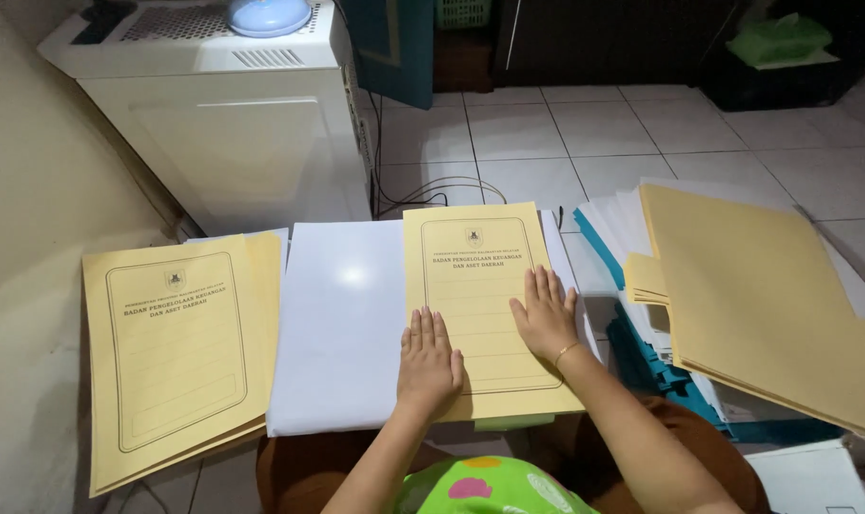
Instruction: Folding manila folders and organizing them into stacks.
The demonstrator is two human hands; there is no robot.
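Both forearms reach forward from the lower edge of the view, bare from the elbows down, and converge slightly as they extend. The left hand [429, 359] lies palm down and flat, fingers straight, held close together and pointing away from the body, the thumb tucked alongside. The right hand [545, 313] sits a little farther forward, also palm down and flat, its fingers straight and slightly fanned, angled a touch to the left. A thin gold bracelet [567, 351] circles the right wrist. The two hands lie near each other without touching, neither one curled or gripping; both are spread open and pressed downward.
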